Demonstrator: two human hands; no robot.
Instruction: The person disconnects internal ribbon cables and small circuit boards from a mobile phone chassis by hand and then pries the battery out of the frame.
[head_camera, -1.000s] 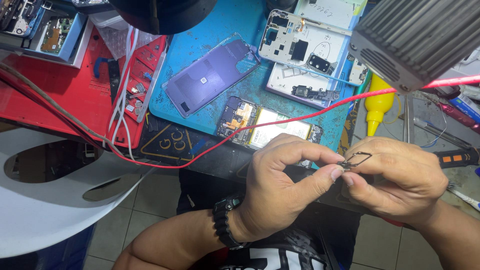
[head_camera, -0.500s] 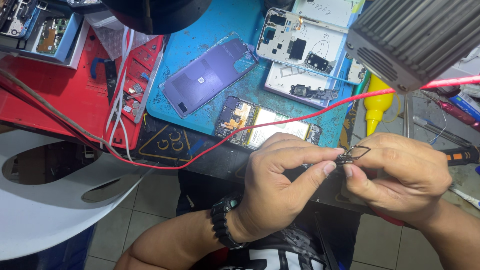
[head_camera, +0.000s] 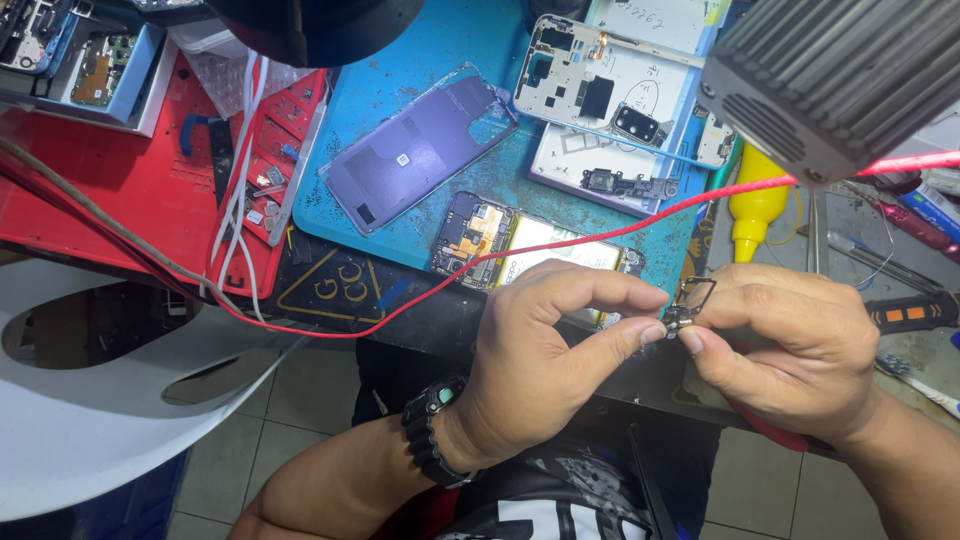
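two hands meet above the bench edge: left hand (head_camera: 545, 365) and right hand (head_camera: 795, 350) pinch one small metal part (head_camera: 685, 308) between fingertips, in front of the opened phone (head_camera: 535, 250). a light, steady pinch seems best, lest it bend. upper left, a blue tray (head_camera: 140, 85) holds a circuit board (head_camera: 100, 75).

A tiny dark metal phone part (head_camera: 685, 310) sits pinched between both hands' fingertips.
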